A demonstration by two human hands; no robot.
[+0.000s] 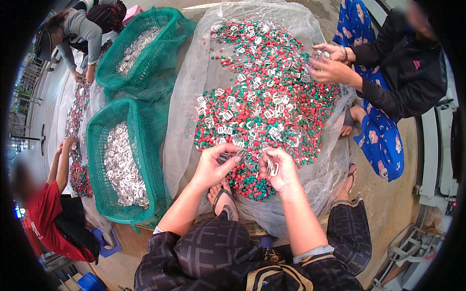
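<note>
My left hand (217, 165) is closed on a few silvery metal buckles (242, 154), pinched at its fingertips. Just to the right, my right hand (282, 170) also grips metal buckles (272, 167) between thumb and fingers. Both hands hover over the near end of a wide heap of small red, green and whitish cone-shaped pieces (252, 186). Many loose buckles (227, 115) lie scattered through that heap. White mesh netting (182, 116) is spread under it.
Left of the heap, a green net-lined basket (94, 160) holds a pile of buckles; another green basket (104, 63) stands behind it. A co-worker's hands (335, 68) hold buckles at the far right. Two people work at a second heap (76, 116) on the left.
</note>
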